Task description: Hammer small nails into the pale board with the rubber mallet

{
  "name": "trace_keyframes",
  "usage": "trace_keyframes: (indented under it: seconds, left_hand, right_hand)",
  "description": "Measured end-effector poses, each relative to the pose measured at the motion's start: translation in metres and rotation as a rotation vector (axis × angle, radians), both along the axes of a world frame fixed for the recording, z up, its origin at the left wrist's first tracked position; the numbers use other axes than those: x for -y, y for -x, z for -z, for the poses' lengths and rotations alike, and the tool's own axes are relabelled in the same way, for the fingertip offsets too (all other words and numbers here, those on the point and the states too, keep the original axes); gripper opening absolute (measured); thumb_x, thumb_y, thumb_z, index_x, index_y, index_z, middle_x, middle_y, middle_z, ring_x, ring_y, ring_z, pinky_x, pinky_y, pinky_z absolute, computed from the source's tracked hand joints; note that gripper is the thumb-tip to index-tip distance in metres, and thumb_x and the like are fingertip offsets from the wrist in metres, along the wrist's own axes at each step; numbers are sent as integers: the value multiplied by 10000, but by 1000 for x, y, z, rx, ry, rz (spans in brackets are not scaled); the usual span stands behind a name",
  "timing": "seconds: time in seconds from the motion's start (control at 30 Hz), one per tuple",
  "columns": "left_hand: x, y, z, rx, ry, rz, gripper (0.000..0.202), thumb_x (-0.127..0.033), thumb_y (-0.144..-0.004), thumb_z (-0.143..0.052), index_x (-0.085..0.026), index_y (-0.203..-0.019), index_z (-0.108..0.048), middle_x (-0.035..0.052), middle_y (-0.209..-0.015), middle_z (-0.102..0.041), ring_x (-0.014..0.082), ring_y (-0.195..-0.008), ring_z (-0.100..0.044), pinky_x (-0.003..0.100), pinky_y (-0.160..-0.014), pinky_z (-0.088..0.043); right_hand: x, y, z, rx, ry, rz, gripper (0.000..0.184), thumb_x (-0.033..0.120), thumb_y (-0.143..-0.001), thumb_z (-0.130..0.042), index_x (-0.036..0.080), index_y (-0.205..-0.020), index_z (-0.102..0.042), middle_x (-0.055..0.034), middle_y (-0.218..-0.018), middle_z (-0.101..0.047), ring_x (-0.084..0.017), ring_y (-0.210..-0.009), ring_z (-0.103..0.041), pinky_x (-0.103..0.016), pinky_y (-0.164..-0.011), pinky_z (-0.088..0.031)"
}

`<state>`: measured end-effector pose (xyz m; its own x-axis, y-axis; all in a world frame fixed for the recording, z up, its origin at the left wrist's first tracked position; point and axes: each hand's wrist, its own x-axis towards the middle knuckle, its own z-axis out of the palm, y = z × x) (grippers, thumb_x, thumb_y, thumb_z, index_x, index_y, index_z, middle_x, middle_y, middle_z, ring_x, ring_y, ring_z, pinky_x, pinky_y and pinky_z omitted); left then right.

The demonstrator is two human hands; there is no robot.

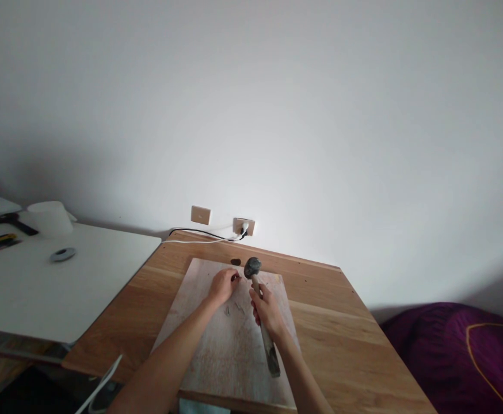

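Observation:
My right hand [267, 309] is wrapped round the wooden handle of a hammer [271, 356]. Its dark, stubby head points up and away, close to the fingers of my other hand. Over the far part of a worn wooden board [229, 362], my left hand [222, 286] is closed in a pinch. Whatever is between those fingertips is too small and dark to make out. Several thin metal pieces that look like nails [228, 311] lie loose on the board between my forearms.
The board rests on a wooden table [333, 345] against a white wall. Cables run to a wall socket [243, 226] behind. On the left, a white table [105, 259] bears a paper roll [50, 218], a tape roll [63, 255] and tools. A purple beanbag [450, 351] stands right.

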<state>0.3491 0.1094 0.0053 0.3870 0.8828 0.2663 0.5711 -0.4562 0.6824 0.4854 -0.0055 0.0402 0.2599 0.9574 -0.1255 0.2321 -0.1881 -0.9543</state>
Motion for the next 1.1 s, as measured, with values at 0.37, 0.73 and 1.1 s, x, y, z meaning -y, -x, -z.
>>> trace_keyframes:
  seconds: [0.37,0.73,1.1]
  left_hand:
    - [-2,0,10,58,-13,-38,615,-266,-800,-743,-132,-1377,-580,114,-1056,-730,284,-993,-699,374,-881,-522]
    - [2,0,4,37,4,-7,590,-319,-859,-711,-190,-1413,-553,94,-1118,-732,263,-1038,-697,338,-885,-513]
    - [2,1,2,-1,-12,-16,494,-199,-840,-678,-189,-1329,-605,26,-952,-669,195,-865,-639,294,-789,-468]
  right_hand:
    - [-4,18,-8,53,-55,-44,310,512,-874,-511,227,-998,-518,103,-515,-456,-117,-352,-427,-225,-318,-343]
    - [22,-8,-1,-178,1,4,508,512,-782,-633,226,-1187,-524,66,-754,-575,-129,-472,-613,-221,-371,-448]
    - [44,-43,20,218,98,-71,483,446,-928,-533,185,-1333,-578,30,-753,-655,-130,-479,-613,-216,-422,-445]
